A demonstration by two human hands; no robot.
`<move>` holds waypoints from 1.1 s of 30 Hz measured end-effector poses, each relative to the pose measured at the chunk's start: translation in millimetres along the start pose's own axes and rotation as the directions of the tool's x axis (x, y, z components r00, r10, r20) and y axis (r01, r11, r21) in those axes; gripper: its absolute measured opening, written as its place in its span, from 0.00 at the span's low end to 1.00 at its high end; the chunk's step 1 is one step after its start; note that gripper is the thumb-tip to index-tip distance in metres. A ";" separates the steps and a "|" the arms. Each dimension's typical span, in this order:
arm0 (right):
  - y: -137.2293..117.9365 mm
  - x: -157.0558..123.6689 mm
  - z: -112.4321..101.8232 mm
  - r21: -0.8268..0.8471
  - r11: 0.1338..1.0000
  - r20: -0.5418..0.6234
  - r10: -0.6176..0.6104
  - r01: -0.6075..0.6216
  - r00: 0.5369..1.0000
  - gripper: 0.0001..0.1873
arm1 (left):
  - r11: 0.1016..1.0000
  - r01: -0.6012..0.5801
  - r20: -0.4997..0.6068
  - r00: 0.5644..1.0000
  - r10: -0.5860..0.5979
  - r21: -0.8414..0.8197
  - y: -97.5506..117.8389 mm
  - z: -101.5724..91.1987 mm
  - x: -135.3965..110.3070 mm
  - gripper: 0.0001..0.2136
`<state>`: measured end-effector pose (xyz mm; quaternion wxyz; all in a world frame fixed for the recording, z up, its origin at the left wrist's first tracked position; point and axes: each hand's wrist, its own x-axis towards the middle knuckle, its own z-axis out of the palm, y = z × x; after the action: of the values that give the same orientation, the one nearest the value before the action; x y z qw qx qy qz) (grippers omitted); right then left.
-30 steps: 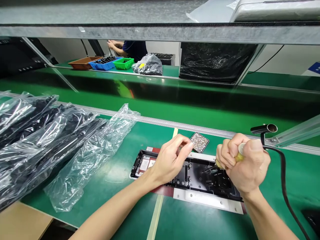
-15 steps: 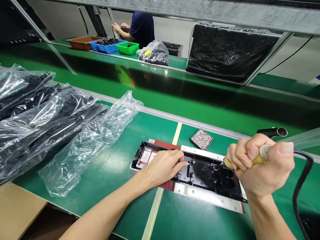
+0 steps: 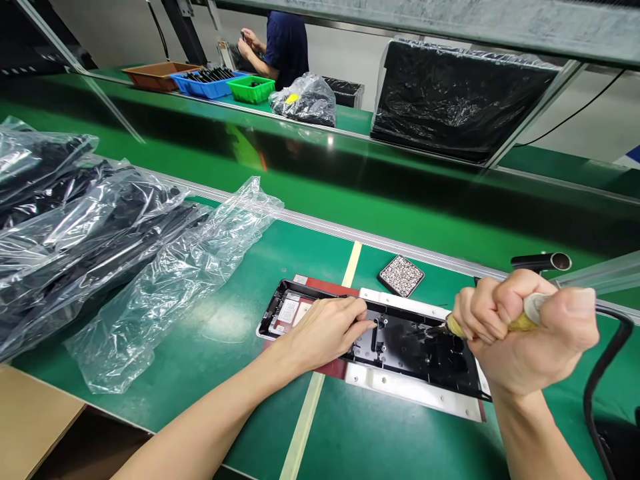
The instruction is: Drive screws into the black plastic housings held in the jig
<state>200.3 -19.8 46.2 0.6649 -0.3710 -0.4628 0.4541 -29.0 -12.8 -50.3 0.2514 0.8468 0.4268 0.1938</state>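
Observation:
A long black plastic housing lies hollow side up in a red and white holding fixture on the green bench. My left hand rests across its middle, fingers curled at the far rim and thumb over the inside, holding it. My right hand is wrapped around the yellowish handle of a corded soldering iron. The iron's dark tip points down into the right part of the housing; the exact contact spot is too small to tell. Just behind the housing sits a small square tray full of tiny metal pieces.
Clear plastic bags with black parts cover the left side. A metal tube and the iron's black cord are at right. Across a green belt stand coloured bins and a wrapped black box; a co-worker works there.
The view has shifted slightly. Both hands keep their places on the housing and the soldering iron. Across the belt, the co-worker's hands have risen a little.

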 end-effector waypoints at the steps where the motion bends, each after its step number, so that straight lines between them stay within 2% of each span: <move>1: -0.3 -0.3 0.1 -0.003 1.000 -0.001 -0.005 0.005 1.000 0.29 | 1.000 -0.004 -0.002 1.000 0.004 0.000 0.0 -0.1 -0.2 0.12; 9: 0.9 0.4 0.4 0.009 1.000 -0.042 0.018 -0.018 0.999 0.30 | 0.999 -0.030 -0.022 0.999 0.030 0.019 -3.2 3.2 1.0 0.12; 33: -1.3 0.5 2.1 -0.003 0.999 -0.056 0.040 -0.040 0.998 0.30 | 1.000 -0.031 -0.018 0.999 0.031 -0.001 -0.7 2.3 0.4 0.12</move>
<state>198.7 -19.6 48.1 0.6676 -0.3943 -0.4374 0.4556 -28.0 -12.8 -52.4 0.2450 0.8514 0.4158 0.2057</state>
